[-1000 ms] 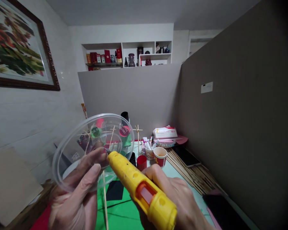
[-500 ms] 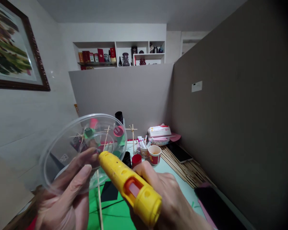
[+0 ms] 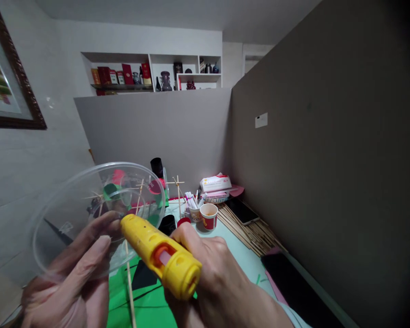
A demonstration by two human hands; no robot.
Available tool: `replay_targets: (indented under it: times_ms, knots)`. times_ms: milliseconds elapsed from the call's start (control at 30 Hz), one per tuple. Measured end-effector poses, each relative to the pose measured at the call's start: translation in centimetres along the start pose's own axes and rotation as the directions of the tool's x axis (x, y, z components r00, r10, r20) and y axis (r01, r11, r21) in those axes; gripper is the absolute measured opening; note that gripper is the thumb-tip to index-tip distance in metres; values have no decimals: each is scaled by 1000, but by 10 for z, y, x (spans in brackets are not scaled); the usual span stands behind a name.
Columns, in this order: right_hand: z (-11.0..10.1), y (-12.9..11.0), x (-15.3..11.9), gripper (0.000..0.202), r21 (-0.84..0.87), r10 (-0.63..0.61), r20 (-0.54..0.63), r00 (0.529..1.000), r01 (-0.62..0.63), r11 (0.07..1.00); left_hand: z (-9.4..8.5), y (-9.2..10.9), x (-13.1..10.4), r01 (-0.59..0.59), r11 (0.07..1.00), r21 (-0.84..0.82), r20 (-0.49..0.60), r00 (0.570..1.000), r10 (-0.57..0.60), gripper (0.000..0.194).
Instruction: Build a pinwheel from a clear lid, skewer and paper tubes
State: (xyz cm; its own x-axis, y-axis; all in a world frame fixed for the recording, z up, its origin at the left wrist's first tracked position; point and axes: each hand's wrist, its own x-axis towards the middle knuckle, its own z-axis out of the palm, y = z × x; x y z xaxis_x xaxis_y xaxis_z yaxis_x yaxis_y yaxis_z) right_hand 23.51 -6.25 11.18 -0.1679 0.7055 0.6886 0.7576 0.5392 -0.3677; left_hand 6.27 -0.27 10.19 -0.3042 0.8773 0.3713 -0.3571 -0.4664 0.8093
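Note:
My left hand [image 3: 71, 278] grips a round clear plastic container [image 3: 59, 191] by its near side, thumb and fingers pinched on it. The container is tilted, and things behind show through it. My right hand [image 3: 212, 269] is closed around a yellow hot glue gun [image 3: 164, 255], with a glue stick [image 3: 164, 258] visible in its slot. The gun's front end is close to the fingertips of my left hand by the container; its nozzle tip is mostly hidden. Below the container stands a thin wooden stick [image 3: 130, 291], its upper part seen through the plastic.
Green paper [image 3: 150, 314] and black paper [image 3: 144, 274] lie beneath my hands. Farther back are a stick frame [image 3: 178, 193], a red-and-white paper cup [image 3: 209, 218], a cup of white pens [image 3: 194, 207] and a wipes pack [image 3: 216, 183]. Rightward lie bamboo sticks [image 3: 242, 232] and a phone [image 3: 242, 212].
The view has turned slightly right, so the surroundings shift left. My hands, the container and the glue gun also sit farther left in view, keeping nearly the same positions to each other.

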Motion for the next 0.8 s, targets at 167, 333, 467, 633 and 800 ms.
replay_targets:
  times_ms: [167, 333, 467, 633, 800]
  knots:
    - [-5, 1, 12, 16, 25, -84, 127, 988, 82, 996, 6, 3, 0, -1, 1000, -31, 15, 1000, 2, 13]
    - [-4, 9, 18, 15, 91, -69, 137, 988, 57, 994, 13, 6, 0, -14, 1000, -27, -6, 1000, 14, 15]
    - [-2, 12, 17, 15, 129, -53, 157, 986, 33, 991, 17, 7, -1, 16, 999, -40, -11, 1000, -17, 14]
    - [1, 15, 18, 15, 227, -84, 140, 987, 51, 972, 17, 6, -2, -5, 997, -77, -10, 1000, 4, 15]
    - [7, 20, 18, 14, 264, -165, 18, 986, 155, 952, 11, 3, 0, -17, 997, -79, -13, 1000, 16, 19]
